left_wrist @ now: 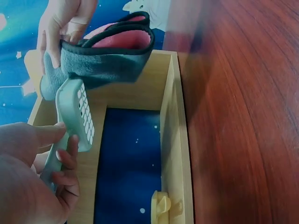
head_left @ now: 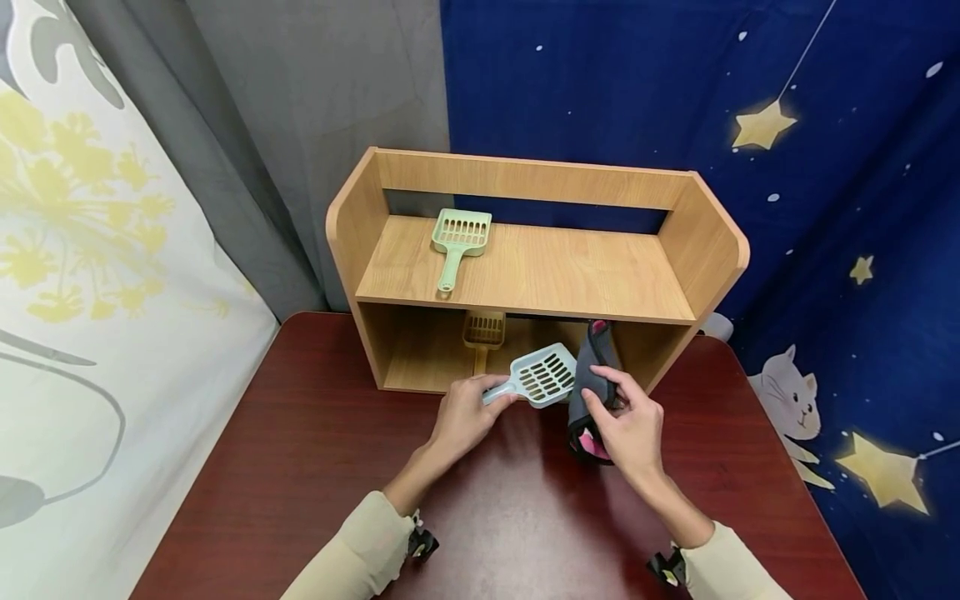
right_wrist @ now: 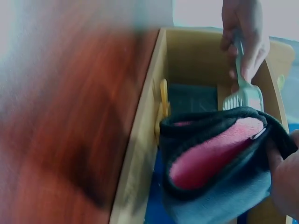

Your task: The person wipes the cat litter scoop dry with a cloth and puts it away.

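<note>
My left hand (head_left: 463, 417) pinches the handle of a pale blue slotted litter scoop (head_left: 517, 385), thumb on top, its head pointing to the right. The scoop's head edge overlaps a folded grey cloth (head_left: 579, 412) with black trim and a pink inner side. My right hand (head_left: 636, 429) grips this cloth, thumb and fingers on its upper fold. Both things are in front of the lower shelf opening. In the right wrist view the cloth (right_wrist: 219, 205) gapes like a pocket, and the scoop (right_wrist: 252, 98) shows behind it, partly hidden.
A two-level wooden shelf (head_left: 555, 267) stands at the back of the dark red table (head_left: 262, 492). A green slotted scoop (head_left: 451, 271) lies on its upper level, a yellow-brown one (head_left: 480, 360) inside the lower. Curtains (head_left: 600, 75) hang behind.
</note>
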Action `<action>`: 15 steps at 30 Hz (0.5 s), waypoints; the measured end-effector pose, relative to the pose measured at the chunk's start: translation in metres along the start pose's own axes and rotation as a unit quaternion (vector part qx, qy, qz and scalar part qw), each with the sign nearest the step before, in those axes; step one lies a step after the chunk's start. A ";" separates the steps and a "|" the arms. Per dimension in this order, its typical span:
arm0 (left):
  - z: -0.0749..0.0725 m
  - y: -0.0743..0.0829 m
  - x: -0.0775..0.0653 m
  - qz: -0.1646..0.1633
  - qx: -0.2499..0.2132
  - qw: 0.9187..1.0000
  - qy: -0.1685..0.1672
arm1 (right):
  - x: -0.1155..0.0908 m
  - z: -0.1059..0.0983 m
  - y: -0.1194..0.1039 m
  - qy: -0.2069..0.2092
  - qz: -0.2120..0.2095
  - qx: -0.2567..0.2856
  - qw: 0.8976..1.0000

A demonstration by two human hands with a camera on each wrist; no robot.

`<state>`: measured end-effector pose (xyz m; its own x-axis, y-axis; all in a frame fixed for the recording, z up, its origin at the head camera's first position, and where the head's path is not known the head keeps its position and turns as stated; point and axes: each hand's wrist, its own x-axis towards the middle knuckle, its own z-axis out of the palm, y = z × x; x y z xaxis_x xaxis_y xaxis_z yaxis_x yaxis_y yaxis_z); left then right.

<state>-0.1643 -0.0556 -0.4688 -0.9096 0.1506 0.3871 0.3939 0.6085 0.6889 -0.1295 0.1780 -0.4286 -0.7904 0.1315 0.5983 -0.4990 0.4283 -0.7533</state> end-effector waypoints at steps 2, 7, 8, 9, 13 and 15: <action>0.002 0.001 0.000 -0.010 0.004 1.000 0.002 | -0.005 0.004 -0.001 -0.007 -0.004 0.002 1.000; 0.009 0.004 0.002 -0.018 0.007 1.000 0.000 | -0.018 0.013 -0.003 -0.056 -0.032 0.026 0.998; 0.010 0.005 0.002 -0.017 0.006 1.000 -0.001 | -0.019 0.014 -0.004 -0.066 -0.039 0.033 0.997; 0.011 0.005 0.003 -0.017 0.005 1.000 -0.003 | -0.021 0.015 -0.004 -0.074 -0.045 0.040 0.995; 0.013 0.005 0.002 -0.021 0.009 1.000 -0.009 | -0.021 0.014 -0.002 -0.082 -0.055 0.050 0.994; 0.012 0.005 0.001 -0.022 0.014 1.000 -0.013 | -0.019 0.010 0.000 -0.072 -0.052 0.044 0.995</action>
<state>-0.1651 -0.0426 -0.4723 -0.9295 0.1433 0.3399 0.3495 0.6369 0.6872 -0.1185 0.1662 -0.4430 -0.7729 -0.0415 0.6332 -0.6042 0.3527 -0.7145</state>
